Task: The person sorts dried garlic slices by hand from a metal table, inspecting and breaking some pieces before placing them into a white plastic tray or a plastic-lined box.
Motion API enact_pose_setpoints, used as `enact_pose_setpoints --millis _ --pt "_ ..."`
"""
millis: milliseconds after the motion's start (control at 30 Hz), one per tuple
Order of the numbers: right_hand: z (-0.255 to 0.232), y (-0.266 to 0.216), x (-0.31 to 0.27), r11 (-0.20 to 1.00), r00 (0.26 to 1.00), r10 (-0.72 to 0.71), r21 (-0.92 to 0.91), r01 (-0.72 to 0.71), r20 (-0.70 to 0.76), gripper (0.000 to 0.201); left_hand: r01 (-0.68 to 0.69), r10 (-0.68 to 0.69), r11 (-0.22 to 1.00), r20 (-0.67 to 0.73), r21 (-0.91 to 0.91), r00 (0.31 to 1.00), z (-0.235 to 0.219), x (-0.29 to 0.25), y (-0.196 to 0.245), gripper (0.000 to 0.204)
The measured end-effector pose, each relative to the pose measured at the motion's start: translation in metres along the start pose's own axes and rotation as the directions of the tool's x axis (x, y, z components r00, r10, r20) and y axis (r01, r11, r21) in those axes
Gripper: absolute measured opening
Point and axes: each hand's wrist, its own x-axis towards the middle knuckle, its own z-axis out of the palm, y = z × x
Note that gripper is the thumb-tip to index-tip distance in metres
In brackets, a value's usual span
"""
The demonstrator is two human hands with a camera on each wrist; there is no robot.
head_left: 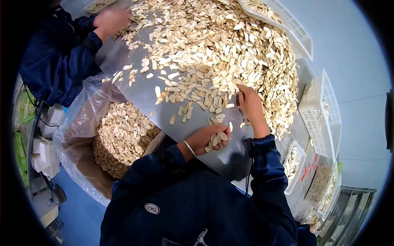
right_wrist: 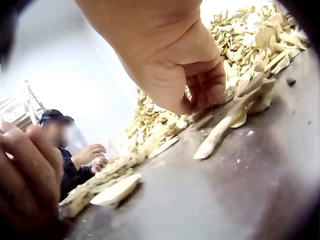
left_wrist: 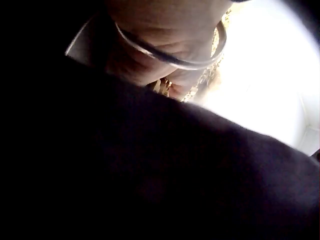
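Pale dried slices (head_left: 230, 53) lie heaped on the metal table (head_left: 164, 119), spread thinner toward its near edge. My left hand (head_left: 207, 139), with a bangle at the wrist, holds several slices in its curled fingers, low over the near part of the table. At the near edge of the heap is my right hand (head_left: 252, 106); in the right wrist view the right hand (right_wrist: 170, 65) has its fingers bent down at the slices (right_wrist: 250, 50), and whether it pinches one is hidden. The left wrist view is mostly dark sleeve, with the bangle (left_wrist: 175, 62) showing.
Left of the table, a plastic-lined box (head_left: 78, 143) holds many slices. White baskets (head_left: 318, 115) and a small tray (head_left: 301, 164) stand on the right. Another person's hands (head_left: 113, 20) are at the heap's far left; a blue sleeve (head_left: 57, 69) is beside them.
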Motion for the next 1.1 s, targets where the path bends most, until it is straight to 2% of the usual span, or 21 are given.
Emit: enact_pose_setpoints --millis 133,167,300,400,500,600,767,833,933,1033,1100 --pt "0.002 -0.008 0.006 0.995 0.993 0.095 0.014 -0.096 0.077 0.019 -0.01 0.01 1.0 0.023 0.01 1.0 -0.003 -0.002 0.0 0.021" --pt "0.003 -0.008 0.003 0.992 0.995 0.074 0.097 -0.08 0.066 0.019 -0.013 0.013 1.0 0.028 -0.001 1.0 -0.005 -0.002 -0.001 0.02" --pt "-0.006 -0.009 -0.006 0.985 0.992 0.075 0.15 -0.09 0.105 0.019 0.004 -0.003 1.0 0.026 -0.031 1.0 -0.004 0.0 -0.001 0.017" --pt "-0.017 -0.011 -0.013 0.992 0.985 0.075 0.085 -0.088 0.153 0.019 0.009 -0.008 0.999 0.019 -0.037 1.0 -0.005 0.001 -0.002 0.018" --pt "-0.025 -0.014 -0.018 0.99 0.982 0.082 0.095 -0.099 0.172 0.022 0.011 -0.01 0.999 0.022 -0.043 1.0 -0.006 0.001 0.0 0.02" --pt "-0.039 -0.021 -0.019 0.954 0.952 0.148 0.215 -0.209 0.267 0.023 0.007 -0.007 0.999 0.016 -0.042 1.0 -0.004 -0.001 0.001 0.02" --pt "-0.043 -0.023 -0.025 0.931 0.915 0.208 0.216 -0.293 0.345 0.025 -0.005 0.006 1.0 0.023 -0.03 1.0 -0.003 -0.001 0.0 0.019" --pt "-0.04 -0.022 -0.031 0.901 0.904 0.212 0.283 -0.327 0.371 0.024 -0.003 0.004 1.0 0.036 -0.019 0.999 -0.004 0.0 0.0 0.017" --pt "-0.039 -0.024 -0.039 0.793 0.897 0.117 0.504 -0.343 0.427 0.016 -0.006 0.006 1.0 0.012 -0.004 1.0 -0.002 0.0 0.0 0.021" --pt "-0.052 -0.039 -0.046 0.559 0.783 0.12 0.61 -0.561 0.611 0.012 -0.074 0.077 0.996 -0.056 0.052 0.995 0.005 -0.004 0.002 0.022" --pt "-0.053 -0.045 -0.052 0.54 0.769 0.068 0.625 -0.564 0.635 0.012 -0.137 0.144 0.986 -0.074 0.091 0.987 0.003 -0.002 -0.002 0.023"
